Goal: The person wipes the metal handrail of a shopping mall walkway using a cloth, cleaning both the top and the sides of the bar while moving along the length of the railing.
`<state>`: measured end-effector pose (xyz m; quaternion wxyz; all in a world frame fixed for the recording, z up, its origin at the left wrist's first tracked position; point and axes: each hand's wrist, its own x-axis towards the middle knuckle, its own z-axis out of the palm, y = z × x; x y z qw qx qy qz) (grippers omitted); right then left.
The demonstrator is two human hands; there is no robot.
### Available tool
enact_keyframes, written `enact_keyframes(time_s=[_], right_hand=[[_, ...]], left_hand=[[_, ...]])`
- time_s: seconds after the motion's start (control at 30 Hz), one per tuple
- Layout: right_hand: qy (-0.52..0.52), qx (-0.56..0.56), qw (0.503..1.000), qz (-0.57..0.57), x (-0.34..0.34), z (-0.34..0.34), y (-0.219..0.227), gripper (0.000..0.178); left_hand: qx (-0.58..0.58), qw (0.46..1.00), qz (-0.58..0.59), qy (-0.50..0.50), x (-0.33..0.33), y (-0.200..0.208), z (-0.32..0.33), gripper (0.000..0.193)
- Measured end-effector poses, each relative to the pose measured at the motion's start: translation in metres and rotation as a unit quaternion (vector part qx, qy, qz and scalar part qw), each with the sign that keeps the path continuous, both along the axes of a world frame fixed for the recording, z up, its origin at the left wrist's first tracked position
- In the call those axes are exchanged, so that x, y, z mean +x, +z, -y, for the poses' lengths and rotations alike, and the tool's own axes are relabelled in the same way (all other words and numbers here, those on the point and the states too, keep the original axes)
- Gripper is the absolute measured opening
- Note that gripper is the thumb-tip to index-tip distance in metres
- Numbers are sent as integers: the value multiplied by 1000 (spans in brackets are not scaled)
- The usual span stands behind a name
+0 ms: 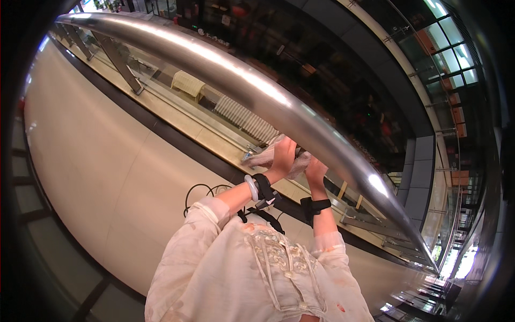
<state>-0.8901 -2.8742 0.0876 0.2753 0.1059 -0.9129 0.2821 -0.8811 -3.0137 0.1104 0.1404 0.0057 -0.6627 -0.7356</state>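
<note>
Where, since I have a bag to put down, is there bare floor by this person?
The broad pale floor at picture left looks free, bordered by the dark strip, black cables and left sleeve. It is crowded under the metal handrail: left hand, right hand and pale cloth sit close together.

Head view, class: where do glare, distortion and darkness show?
In the head view, bright glare streaks the metal handrail; in the head view, fisheye distortion bows it; the head view's corners darken, while the left hand and right hand look well lit.
</note>
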Motion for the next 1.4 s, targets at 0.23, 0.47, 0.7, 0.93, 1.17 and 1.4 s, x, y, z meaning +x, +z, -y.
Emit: enact_keyframes(time_s=[0.23, 0.47, 0.7, 0.93, 1.17, 1.4], right_hand=[[7, -39, 998, 54, 7, 14, 27, 20], [-8, -1, 998, 60, 18, 17, 35, 21], [4, -33, 999, 35, 11, 8, 18, 22], [12, -11, 999, 33, 9, 13, 28, 24], [24, 143, 989, -39, 10, 9, 27, 23], [12, -36, 998, 40, 8, 4, 14, 22]], left_hand=[[-123, 990, 46, 52, -11, -110, -7, 22], [-131, 986, 106, 13, -15, -39, 8, 22], [-94, 995, -9, -25, -3, -11, 8, 17], [41, 999, 27, -17, -29, -42, -4, 15], [-131, 988, -80, 32, 0, -9, 6, 13], [-294, 943, -143, 58, -13, -16, 13, 12]])
